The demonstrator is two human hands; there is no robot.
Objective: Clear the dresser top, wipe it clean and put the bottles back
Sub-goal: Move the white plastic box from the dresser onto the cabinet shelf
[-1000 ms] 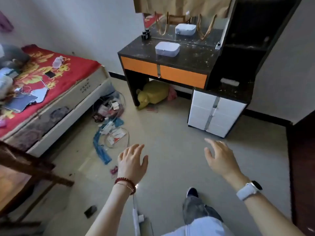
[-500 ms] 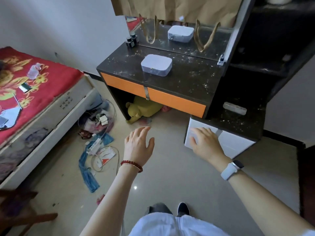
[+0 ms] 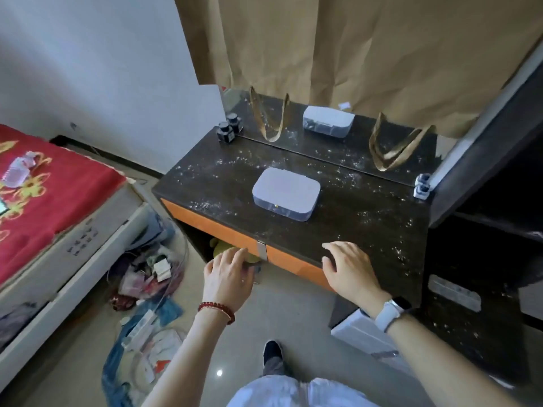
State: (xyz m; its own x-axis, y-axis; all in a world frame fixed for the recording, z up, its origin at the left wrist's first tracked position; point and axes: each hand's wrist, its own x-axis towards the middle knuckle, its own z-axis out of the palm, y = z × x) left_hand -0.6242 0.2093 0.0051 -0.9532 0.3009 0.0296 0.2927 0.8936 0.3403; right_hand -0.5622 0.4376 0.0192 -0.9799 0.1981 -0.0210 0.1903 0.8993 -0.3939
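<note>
Your left hand and right hand hover with fingers loosely spread, holding nothing, at the front edge of the dusty dresser top. On it you have one white lidded box mid-surface, one dark ink bottle at the back-left corner (doubled by the mirror), and one small bottle at the back right.

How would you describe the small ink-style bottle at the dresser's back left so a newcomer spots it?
Start at the dark speckled stone dresser top above the orange drawers. Go to its back left corner, against the mirror, left of the white rounded plastic box. The small dark glass bottle with a black cap stands there, the only dark, upright item; its twin behind is just a reflection.
</note>
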